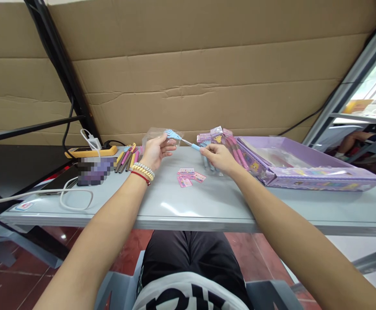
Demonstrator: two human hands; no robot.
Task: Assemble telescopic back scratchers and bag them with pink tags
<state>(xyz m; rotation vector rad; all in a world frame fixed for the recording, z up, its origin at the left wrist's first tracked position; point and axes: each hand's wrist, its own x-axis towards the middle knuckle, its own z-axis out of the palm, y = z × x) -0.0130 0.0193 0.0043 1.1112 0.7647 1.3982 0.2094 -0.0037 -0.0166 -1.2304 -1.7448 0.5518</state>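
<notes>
A light-blue back scratcher with a hand-shaped head and a metal shaft is held above the table. My right hand is closed on its blue handle. At the head end, my left hand grips a clear plastic bag between thumb and forefinger, its other fingers loosely spread. The scratcher's head lies at the bag's edge; whether it is inside I cannot tell. Below, small pink printed cards lie on the table. Bagged back scratchers with pink cards lie behind my right hand.
Loose, colourful back scratchers lie left of my left hand. A purple box holding clear plastic stands at right. A yellow power strip, white cable and phone occupy the left side. Cardboard walls the back of the grey table.
</notes>
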